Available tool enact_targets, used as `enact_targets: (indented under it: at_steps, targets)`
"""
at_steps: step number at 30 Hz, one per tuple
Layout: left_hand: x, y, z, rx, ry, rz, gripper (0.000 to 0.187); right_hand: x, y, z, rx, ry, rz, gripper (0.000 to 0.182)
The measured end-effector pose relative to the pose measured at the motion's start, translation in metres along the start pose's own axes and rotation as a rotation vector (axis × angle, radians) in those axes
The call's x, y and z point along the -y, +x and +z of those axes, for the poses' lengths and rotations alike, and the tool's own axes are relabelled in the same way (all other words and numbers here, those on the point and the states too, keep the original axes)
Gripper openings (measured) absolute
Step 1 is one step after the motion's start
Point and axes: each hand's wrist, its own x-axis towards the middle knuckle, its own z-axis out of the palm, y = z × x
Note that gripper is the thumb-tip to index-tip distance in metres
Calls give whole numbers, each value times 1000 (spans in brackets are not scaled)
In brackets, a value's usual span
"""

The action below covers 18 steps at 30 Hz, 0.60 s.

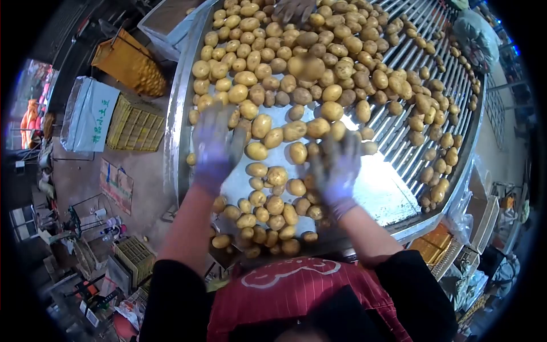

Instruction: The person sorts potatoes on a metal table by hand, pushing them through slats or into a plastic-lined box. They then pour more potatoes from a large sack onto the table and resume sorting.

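Yellow-brown potatoes (273, 175) lie loose over a shiny metal sorting table (236, 185). My left hand (213, 145), in a grey and purple glove, reaches over the table's left side. Its fingers stretch forward among potatoes, slightly blurred. On the right, my other gloved hand, the right one (339, 171), rests beside a few potatoes with its fingers extended and apart. Neither hand shows a potato held in it. Between the two hands a band of potatoes runs down to the near edge, by a red striped apron (296, 290).
A roller grate (450, 74) carrying potatoes forms the table's right side. Another person's gloved hand (293, 8) is at the far edge. On the left stand a yellow crate (135, 124), a plastic-lined box (90, 117) and an orange sack (128, 62). An orange crate (433, 245) sits right.
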Motion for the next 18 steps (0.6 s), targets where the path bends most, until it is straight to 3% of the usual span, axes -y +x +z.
enact_targets:
  at_steps: [1, 3, 6, 8, 10, 11, 12, 14, 15, 18]
  targets:
    - [6, 1, 18, -1, -2, -4, 41, 15, -13, -8, 110, 121, -69, 55]
    - [15, -7, 57, 81, 312, -53, 52, 23, -23, -25, 261, 314, -197, 51]
    - [-5, -29, 58, 153, 230, -11, 58, 20, 20, -33, 115, 279, -221, 47]
    - [-20, -51, 47, 224, 247, -36, 61, 23, 67, -25, 252, 139, -221, 42]
    - [-24, -79, 39, 289, 14, -72, 67, 28, 90, 1, 320, 27, -363, 37]
    - [-30, -87, 26, 349, 95, -44, 70, 44, 97, 4, 467, -42, -322, 37]
    - [-34, -95, 14, 351, 108, -42, 70, 56, 98, 3, 617, -115, -279, 38]
    - [-37, -107, -8, 505, 61, -1, 67, 62, 83, 4, 714, -73, -231, 40]
    - [-40, -115, -18, 474, 5, -4, 54, 66, 75, 1, 818, -39, -181, 42]
    - [-41, -139, -40, 504, -97, -19, 46, 59, 46, -37, 915, 12, -155, 44]
